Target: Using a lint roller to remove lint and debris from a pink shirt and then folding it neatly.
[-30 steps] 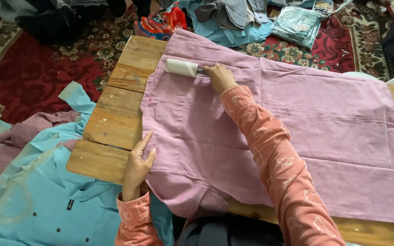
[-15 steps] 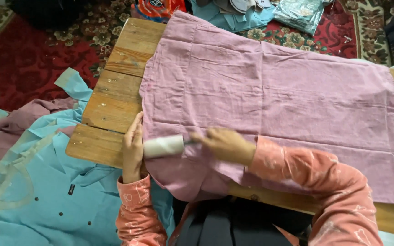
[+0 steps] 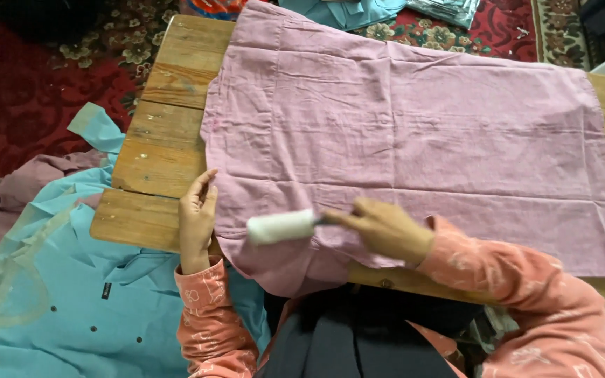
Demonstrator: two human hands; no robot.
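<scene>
While my left hand [image 3: 197, 213] lies flat on the soft, light pink cloth [image 3: 414, 140] at lower left, my right hand [image 3: 386, 227] grips the lint roller [image 3: 281, 227] by its handle.

Wooden plank table [image 3: 154, 150]; red floral carpet [image 3: 33, 98]; daylight.

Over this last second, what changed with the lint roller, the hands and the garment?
The right hand drew the lint roller from the pink garment's far edge down to its near edge, keeping its grip. The left hand stayed flat on the garment's left edge; the garment stayed spread on the wooden table.
</scene>
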